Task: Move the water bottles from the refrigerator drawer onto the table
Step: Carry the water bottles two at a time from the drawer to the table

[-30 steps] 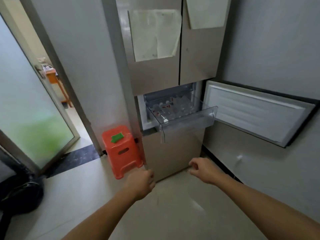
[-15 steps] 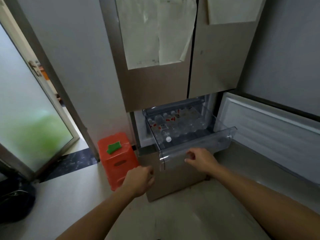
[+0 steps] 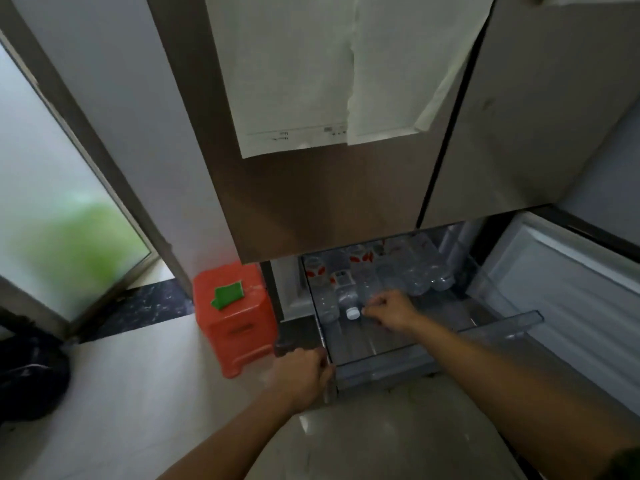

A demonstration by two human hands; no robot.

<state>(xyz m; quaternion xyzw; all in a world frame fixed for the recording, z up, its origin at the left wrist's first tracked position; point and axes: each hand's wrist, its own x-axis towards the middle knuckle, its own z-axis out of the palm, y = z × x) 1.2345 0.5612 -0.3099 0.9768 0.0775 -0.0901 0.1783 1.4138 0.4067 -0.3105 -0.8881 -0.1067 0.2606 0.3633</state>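
Observation:
The clear refrigerator drawer [image 3: 498, 323] is pulled out below the upper fridge doors. Several clear water bottles [image 3: 415, 271] lie in its back half, some with red-and-white labels. One bottle with a white cap [image 3: 352, 312] points toward me. My right hand [image 3: 391, 311] is inside the drawer, its curled fingertips touching the bottles just right of that cap; whether it grips one is unclear. My left hand [image 3: 304, 375] is closed around the drawer's front left corner. The front half of the drawer floor is bare.
The lower fridge door [image 3: 571, 306] stands open to the right of the drawer. An orange plastic stool [image 3: 235, 323] with a green item [image 3: 227, 294] on top sits left of the fridge. A frosted glass door [image 3: 62, 220] and a black bag [image 3: 27, 382] are at far left.
I have moved closer to the fridge. My right hand went from the drawer's front wall into the drawer, up to the bottles. My left hand rose to the drawer's front left corner.

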